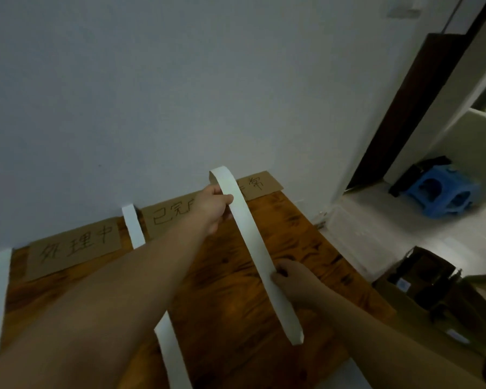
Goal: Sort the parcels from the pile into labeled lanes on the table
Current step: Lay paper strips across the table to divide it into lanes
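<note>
Barely begun: setup only. Pinching a white strip (247,242) with left grip (213,209) near the wall end and right grip (289,276) lower down, slanted above the counter (292,237). Sorted nothing yet; perhaps parcels in the floor boxes (421,279), too dim to tell.

Three brown cardboard cards lie along the back edge of the counter (292,248), each hand-lettered in dark pen. The left card (73,249) reads 处理中. The middle card (166,217) shows 已完 and the start of a third character, whose remainder is hidden behind the left hand (213,209). The right card (260,183) shows 常; the white strip (253,240) mostly covers the character before it.
</note>
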{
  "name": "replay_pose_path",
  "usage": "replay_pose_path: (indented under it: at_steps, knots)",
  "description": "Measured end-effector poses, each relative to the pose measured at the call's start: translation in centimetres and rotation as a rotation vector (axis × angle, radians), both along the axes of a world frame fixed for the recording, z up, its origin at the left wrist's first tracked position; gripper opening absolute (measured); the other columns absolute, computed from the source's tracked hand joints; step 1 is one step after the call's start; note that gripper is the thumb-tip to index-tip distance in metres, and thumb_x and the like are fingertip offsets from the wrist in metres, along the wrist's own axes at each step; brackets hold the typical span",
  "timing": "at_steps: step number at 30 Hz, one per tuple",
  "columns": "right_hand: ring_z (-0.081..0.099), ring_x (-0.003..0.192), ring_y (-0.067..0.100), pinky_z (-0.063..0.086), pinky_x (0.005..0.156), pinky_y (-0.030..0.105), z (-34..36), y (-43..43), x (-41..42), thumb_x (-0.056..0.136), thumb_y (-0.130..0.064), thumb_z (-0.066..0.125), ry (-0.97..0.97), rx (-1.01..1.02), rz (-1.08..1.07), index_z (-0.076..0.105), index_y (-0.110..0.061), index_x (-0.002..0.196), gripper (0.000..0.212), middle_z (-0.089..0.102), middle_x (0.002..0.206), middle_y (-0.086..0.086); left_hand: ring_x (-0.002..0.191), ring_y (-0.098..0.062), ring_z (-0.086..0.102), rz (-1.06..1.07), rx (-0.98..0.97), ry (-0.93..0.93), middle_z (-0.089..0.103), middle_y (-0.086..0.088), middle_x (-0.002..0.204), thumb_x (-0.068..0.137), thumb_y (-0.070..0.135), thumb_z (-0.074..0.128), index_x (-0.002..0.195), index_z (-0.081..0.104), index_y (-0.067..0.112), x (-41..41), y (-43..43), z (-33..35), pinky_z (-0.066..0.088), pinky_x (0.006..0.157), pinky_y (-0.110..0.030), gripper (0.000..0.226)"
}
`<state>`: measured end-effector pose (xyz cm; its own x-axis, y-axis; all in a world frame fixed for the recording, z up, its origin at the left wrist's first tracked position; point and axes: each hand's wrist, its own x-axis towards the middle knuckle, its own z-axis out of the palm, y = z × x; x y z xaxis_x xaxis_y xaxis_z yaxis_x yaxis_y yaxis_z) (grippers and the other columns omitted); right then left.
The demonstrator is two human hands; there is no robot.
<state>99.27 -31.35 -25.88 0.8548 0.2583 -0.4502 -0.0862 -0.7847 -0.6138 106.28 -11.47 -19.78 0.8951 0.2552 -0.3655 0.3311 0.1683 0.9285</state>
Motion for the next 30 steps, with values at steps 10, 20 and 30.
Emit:
replay_pose_path:
  at_steps: [10, 20, 30]
  knots:
    - [0.043, 0.059, 0.001, 0.034, 0.052, 0.010, -6.3, -6.9, 6.5, 0.100, -0.018, 0.047, 0.074, 0.079, 0.194, 0.057, -0.018, 0.099, 0.010, 0.048, 0.073, -0.009, 0.121, -0.029, 0.051, 0.116, 0.178, 0.215, 0.050, -0.009, 0.138, 0.086, 0.005, 0.062, 0.144, 0.032, 0.013, 5.1, -5.8, -9.5, 0.044, 0.102, -0.049, 0.065]
    - [0.045, 0.123, 0.016, 0.040, 0.103, 0.030, -9.7, -8.4, 5.1, 0.100, -0.025, 0.044, -0.019, -0.227, 0.578, 0.026, -0.033, 0.148, 0.052, 0.042, 0.142, 0.000, 0.146, -0.030, -0.008, -0.708, 1.122, 0.375, -0.005, 0.001, 0.160, 0.091, 0.058, 0.042, 0.151, 0.008, 0.031, 1.7, -7.5, -17.2, 0.007, 0.116, -0.054, 0.073]
    - [0.024, 0.138, 0.025, 0.026, 0.113, 0.039, -10.3, -7.3, 6.9, 0.101, -0.032, 0.039, -0.221, -0.405, 0.767, 0.028, -0.028, 0.147, 0.048, 0.023, 0.152, 0.003, 0.146, -0.028, -0.010, -0.644, 1.198, 0.422, -0.007, -0.001, 0.160, 0.092, 0.049, 0.048, 0.151, 0.008, 0.029, 4.2, -6.5, -17.6, 0.005, 0.116, -0.052, 0.075]
